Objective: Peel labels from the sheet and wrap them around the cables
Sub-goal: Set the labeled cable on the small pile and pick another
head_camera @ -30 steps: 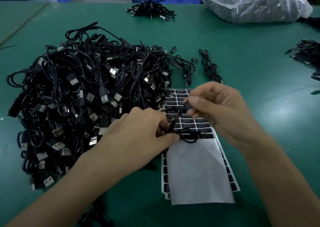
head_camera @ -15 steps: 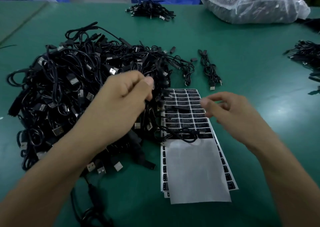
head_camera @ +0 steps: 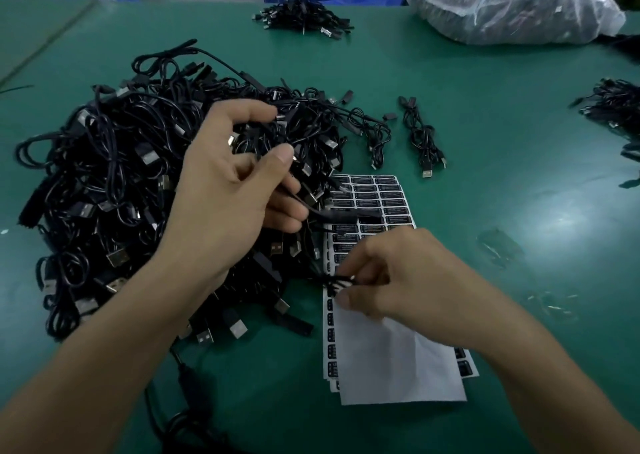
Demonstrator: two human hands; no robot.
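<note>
A big tangled pile of black USB cables [head_camera: 104, 176] covers the left of the green table. My left hand [head_camera: 235, 183] hovers over the pile's right side, fingers curled round a thin black cable [head_camera: 332, 214] whose end trails right across the label sheet [head_camera: 384, 195]. The sheet carries rows of small black labels, and a white backing paper [head_camera: 381, 367] covers its lower half. My right hand [head_camera: 401, 280] rests on the sheet's middle and pinches a small black label [head_camera: 341, 282] at the sheet's left edge. My fingers partly hide that label.
A small cable bundle [head_camera: 422, 138] lies just beyond the sheet. Another bundle [head_camera: 301, 17] sits at the far centre, and one more [head_camera: 613, 107] at the right edge. A clear plastic bag [head_camera: 512, 3] of cables stands at the back right.
Both hands worked one cable over the sheet. My left hand then rose with the cable towards the pile. My right hand let go and dropped to the sheet's left edge.
</note>
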